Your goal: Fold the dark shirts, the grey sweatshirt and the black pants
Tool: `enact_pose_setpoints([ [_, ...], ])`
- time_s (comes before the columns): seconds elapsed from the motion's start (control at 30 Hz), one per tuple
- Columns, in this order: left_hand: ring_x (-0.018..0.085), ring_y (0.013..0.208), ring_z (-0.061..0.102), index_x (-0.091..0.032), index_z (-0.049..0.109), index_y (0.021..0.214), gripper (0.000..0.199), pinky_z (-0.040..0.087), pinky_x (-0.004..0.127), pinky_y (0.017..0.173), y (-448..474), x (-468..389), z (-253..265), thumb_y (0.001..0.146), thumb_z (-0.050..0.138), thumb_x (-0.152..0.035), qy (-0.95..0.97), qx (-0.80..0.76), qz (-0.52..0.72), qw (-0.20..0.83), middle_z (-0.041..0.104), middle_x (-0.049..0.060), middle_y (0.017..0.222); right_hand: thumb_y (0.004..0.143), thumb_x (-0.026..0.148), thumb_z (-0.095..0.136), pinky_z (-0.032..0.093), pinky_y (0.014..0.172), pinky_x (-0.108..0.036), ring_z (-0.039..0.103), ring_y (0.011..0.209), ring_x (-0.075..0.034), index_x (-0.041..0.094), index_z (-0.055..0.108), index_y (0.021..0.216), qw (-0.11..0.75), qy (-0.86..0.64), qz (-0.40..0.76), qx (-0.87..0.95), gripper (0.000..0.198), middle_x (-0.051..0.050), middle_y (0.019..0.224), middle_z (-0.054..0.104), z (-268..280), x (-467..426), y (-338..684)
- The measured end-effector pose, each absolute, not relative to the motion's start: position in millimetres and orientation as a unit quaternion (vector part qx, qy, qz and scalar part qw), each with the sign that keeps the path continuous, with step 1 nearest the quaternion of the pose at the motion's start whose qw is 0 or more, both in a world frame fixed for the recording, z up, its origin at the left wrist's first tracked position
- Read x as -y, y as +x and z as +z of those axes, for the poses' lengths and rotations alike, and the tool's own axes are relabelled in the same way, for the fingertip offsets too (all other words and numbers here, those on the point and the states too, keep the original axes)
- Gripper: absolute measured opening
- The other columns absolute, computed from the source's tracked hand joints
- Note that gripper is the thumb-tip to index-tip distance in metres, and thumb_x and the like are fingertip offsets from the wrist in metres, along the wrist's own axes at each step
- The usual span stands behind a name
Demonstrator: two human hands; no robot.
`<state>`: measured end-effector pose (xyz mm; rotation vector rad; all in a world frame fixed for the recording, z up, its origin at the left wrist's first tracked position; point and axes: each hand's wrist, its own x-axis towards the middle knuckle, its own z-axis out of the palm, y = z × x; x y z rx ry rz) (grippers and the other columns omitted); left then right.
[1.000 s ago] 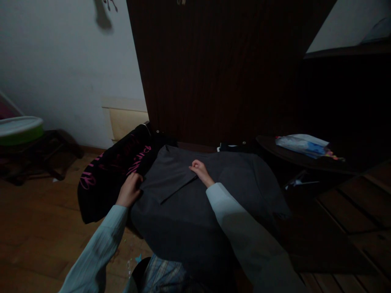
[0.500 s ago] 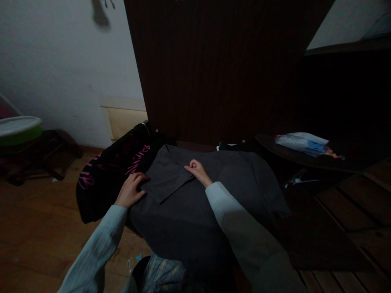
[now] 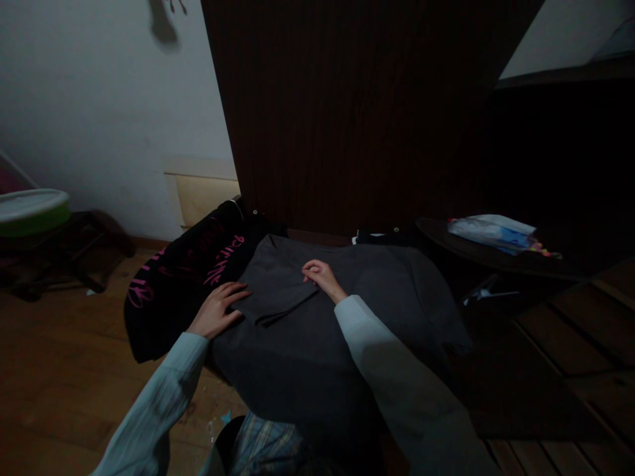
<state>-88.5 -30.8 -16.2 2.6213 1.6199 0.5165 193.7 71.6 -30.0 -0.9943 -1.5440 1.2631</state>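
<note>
A dark grey short-sleeved shirt (image 3: 367, 291) lies spread out in front of me, its left sleeve (image 3: 278, 291) laid as a flap across the body. My left hand (image 3: 218, 311) rests with its fingers stretched on the shirt's left edge, beside the sleeve. Near the sleeve's inner end is my right hand (image 3: 322, 276), fingers bent and close together, pinching at the cloth; the fingertips are small and dim. What supports the shirt is hidden beneath it.
Black cloth with pink lettering (image 3: 183, 271) hangs to the left of the shirt. A dark wooden panel (image 3: 367, 119) rises behind. On a dark round surface at right lies a plastic packet (image 3: 491, 233). A green tub (image 3: 34, 215) sits on a stool at far left.
My left hand's fingers have loosened and stretched out over the shirt edge. My right hand has shifted slightly, and the sleeve flap's lower edge looks slacker.
</note>
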Motion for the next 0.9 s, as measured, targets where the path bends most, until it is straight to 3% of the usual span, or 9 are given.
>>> enact_pose_setpoints([
  [0.33, 0.023, 0.124, 0.036, -0.021, 0.037, 0.131, 0.062, 0.031, 0.041, 0.101, -45, 59, -5, 0.070, 0.047, -0.016, 0.871, -0.471, 0.130, 0.040, 0.042, 0.007, 0.134, 0.064, 0.028, 0.058, 0.035, 0.051, -0.020, 0.052, 0.046, -0.010, 0.018, 0.054, 0.066, 0.447, -0.408, 0.476, 0.638, 0.011, 0.005, 0.046, 0.056, -27, -66, 189],
  [0.5, 0.021, 0.122, 0.039, -0.022, 0.051, 0.120, 0.038, 0.034, 0.040, 0.100, -31, 65, -15, 0.085, 0.038, -0.030, 0.861, -0.472, 0.171, 0.079, 0.047, 0.006, 0.130, 0.063, 0.031, 0.057, 0.031, 0.043, -0.019, 0.044, 0.038, -0.007, 0.018, 0.053, 0.065, 0.457, -0.403, 0.500, 0.616, 0.014, 0.006, 0.043, 0.054, -24, -66, 191],
  [0.63, 0.019, 0.119, 0.043, -0.019, 0.050, 0.121, 0.044, 0.035, 0.038, 0.101, -36, 63, -18, 0.089, 0.025, -0.036, 0.840, -0.481, 0.229, 0.104, 0.051, 0.007, 0.126, 0.062, 0.035, 0.056, 0.027, 0.039, -0.018, 0.040, 0.035, -0.007, 0.018, 0.051, 0.064, 0.466, -0.407, 0.523, 0.586, 0.017, 0.005, 0.040, 0.053, -23, -68, 192],
  [0.8, 0.023, 0.122, 0.039, -0.021, 0.054, 0.117, 0.045, 0.033, 0.041, 0.100, -36, 65, -7, 0.082, 0.042, -0.047, 0.862, -0.459, 0.165, 0.137, 0.047, 0.008, 0.130, 0.064, 0.036, 0.054, 0.021, 0.035, -0.018, 0.032, 0.030, -0.006, 0.018, 0.053, 0.065, 0.436, -0.417, 0.515, 0.609, 0.018, 0.007, 0.037, 0.049, -25, -67, 191],
  [0.9, 0.022, 0.120, 0.042, -0.024, 0.054, 0.117, 0.045, 0.035, 0.038, 0.099, -37, 63, 9, 0.081, 0.042, -0.049, 0.866, -0.454, 0.121, 0.169, 0.047, 0.005, 0.130, 0.064, 0.033, 0.055, 0.026, 0.039, -0.018, 0.035, 0.032, -0.006, 0.018, 0.054, 0.064, 0.447, -0.413, 0.498, 0.618, 0.016, 0.009, 0.035, 0.044, -27, -67, 190],
])
